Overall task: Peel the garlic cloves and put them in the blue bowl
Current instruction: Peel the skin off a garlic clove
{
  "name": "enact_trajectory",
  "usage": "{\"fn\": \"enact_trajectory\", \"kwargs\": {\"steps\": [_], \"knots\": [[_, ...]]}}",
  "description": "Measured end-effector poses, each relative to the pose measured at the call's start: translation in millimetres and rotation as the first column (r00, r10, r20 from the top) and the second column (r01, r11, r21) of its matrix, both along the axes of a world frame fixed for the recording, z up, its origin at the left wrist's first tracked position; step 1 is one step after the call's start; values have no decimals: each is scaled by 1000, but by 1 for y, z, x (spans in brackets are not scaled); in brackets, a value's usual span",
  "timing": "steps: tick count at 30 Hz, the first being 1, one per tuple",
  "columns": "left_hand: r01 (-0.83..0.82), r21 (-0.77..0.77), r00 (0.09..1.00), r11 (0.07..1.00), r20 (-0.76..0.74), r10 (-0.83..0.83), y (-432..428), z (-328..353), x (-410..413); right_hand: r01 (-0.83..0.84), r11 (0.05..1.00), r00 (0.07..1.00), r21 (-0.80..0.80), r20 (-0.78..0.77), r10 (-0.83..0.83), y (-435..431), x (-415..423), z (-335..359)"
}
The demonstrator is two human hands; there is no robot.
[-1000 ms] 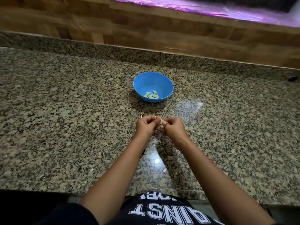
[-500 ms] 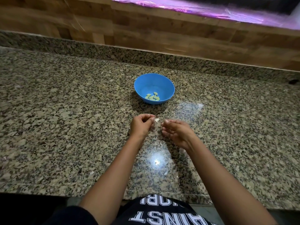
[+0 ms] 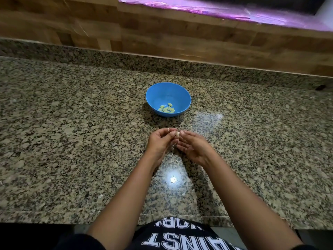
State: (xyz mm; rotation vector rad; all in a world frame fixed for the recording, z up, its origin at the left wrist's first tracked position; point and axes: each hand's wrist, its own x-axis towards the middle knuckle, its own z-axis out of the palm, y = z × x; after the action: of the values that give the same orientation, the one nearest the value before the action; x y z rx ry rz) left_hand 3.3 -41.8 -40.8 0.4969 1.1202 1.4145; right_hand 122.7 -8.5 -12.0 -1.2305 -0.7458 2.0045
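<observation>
On the person's side of the blue bowl (image 3: 150, 98), the left hand (image 3: 159, 141) pinches a garlic clove (image 3: 178, 135) in its curled fingertips. Just right of it, the right hand (image 3: 194, 147) lies palm up with its fingers relaxed, their tips touching the clove. The bowl holds a small cluster of peeled cloves (image 3: 166, 108).

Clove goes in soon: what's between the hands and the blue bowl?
Head view: only bare granite counter, shaded by the blue bowl, lies between it and the left hand pinching the garlic clove.
</observation>
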Motion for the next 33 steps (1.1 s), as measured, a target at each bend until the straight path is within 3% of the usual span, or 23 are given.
{"fn": "enact_trajectory", "kwargs": {"steps": [3,6,8,10,12,14,16,20,24,27,28,33], "knots": [[7,19,995,1000,101,-9,0,2,-1,-61,998,998,17,-25,61,-1,1,1],[-40,-3,995,999,97,40,1,5,-1,-64,997,998,33,-23,65,-2,0,1],[-99,-37,995,994,25,100,3,4,-3,-12,1000,1000,22,-2,12,-3,1,3],[-156,-84,972,984,-191,138,3,1,-7,29,999,999,35,44,-31,-2,4,2],[-176,-82,819,981,-565,99,3,-1,-11,37,998,996,51,81,-41,-2,9,1],[-137,-35,546,990,-837,46,1,1,-11,36,998,993,50,108,-41,-1,15,-1],[-122,3,387,993,-921,50,1,2,-10,14,999,993,44,114,-19,-1,19,-2],[-133,25,308,991,-949,65,2,-2,-9,-29,999,996,36,88,25,0,26,-3],[-128,96,395,987,-908,140,-4,6,-4,21,999,996,48,83,-25,-1,25,-3],[-26,24,745,999,-666,35,-9,11,2,53,993,989,103,133,-66,-5,20,-1],[23,-5,821,1000,-570,-22,-11,12,5,57,990,987,126,144,-76,-7,18,0],[-5,9,889,1000,-459,8,-15,11,13,63,974,976,218,189,-106,-14,9,2]]}}
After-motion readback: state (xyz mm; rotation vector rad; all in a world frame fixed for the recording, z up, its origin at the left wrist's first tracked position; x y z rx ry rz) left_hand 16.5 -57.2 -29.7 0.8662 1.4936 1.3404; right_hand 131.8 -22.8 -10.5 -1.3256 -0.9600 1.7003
